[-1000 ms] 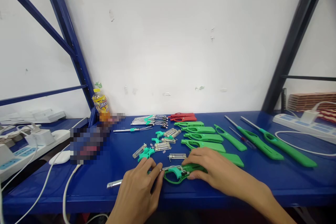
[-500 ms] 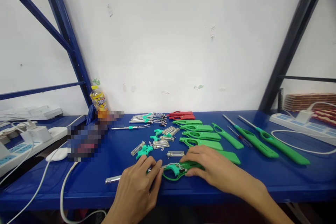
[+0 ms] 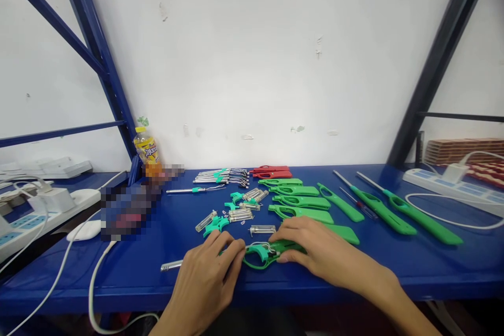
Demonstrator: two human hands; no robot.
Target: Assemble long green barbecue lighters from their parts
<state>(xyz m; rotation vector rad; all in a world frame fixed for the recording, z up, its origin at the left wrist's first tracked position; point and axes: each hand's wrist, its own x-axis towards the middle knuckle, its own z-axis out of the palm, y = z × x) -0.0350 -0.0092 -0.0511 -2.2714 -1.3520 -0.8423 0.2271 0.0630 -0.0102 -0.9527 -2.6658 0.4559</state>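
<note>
Near the table's front edge lies a green lighter shell half (image 3: 289, 246) with a teal trigger (image 3: 260, 252) and thin wires in it. My right hand (image 3: 305, 244) is closed round the shell's handle end. A metal lighter tube (image 3: 170, 266) sticks out to the left under my left hand (image 3: 214, 273), whose fingers pinch it where it meets the shell; the fingertips are partly hidden. Just behind lie a clear fuel tank (image 3: 262, 229), several more tanks (image 3: 241, 215) and loose teal triggers (image 3: 216, 226).
Green shell halves (image 3: 301, 201) stand in a row behind my right hand, red ones (image 3: 271, 171) farther back. Metal tubes with wires (image 3: 220, 176) lie at the back. Two long lighters (image 3: 425, 219) and a screwdriver (image 3: 359, 203) are right. A bottle (image 3: 147, 149) and power strips (image 3: 452, 189) flank the table.
The exposed tube end has shifted slightly right, toward the shell. Both hands keep nearly the same places and grips, and the view has moved a little.
</note>
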